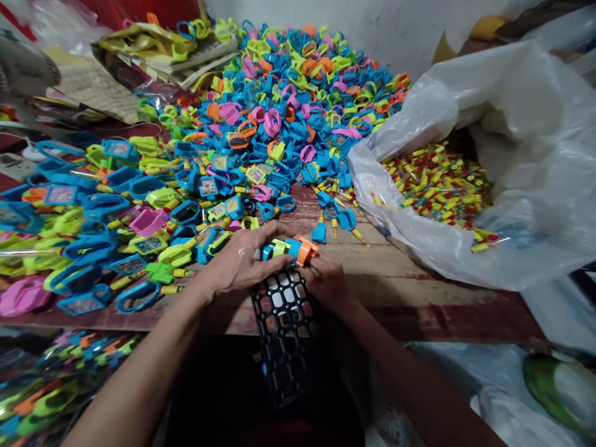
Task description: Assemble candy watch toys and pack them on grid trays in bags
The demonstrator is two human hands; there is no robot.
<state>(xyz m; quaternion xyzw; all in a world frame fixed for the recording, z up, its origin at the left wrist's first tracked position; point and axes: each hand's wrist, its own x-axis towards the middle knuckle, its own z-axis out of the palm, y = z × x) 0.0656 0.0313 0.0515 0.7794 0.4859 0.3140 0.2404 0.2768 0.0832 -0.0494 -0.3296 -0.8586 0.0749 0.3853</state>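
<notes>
My left hand (242, 261) lies over a short row of colourful plastic toy pieces (293, 248), blue, green and orange, its fingers curled onto them. My right hand (328, 282) grips the same row from the right, next to the orange piece. Both hands rest on the top end of a black plastic grid tray (284, 335) that leans from the table edge toward my lap. The wooden table (395, 273) carries a huge heap of toy watch-like pieces (261, 124) in blue, green, pink and orange.
A clear plastic bag (512, 155) at the right lies open, holding several small yellow and red parts (437, 186). Cardboard and papers (139, 56) sit at the back left. More toy pieces in bags (51, 385) lie under the table at lower left.
</notes>
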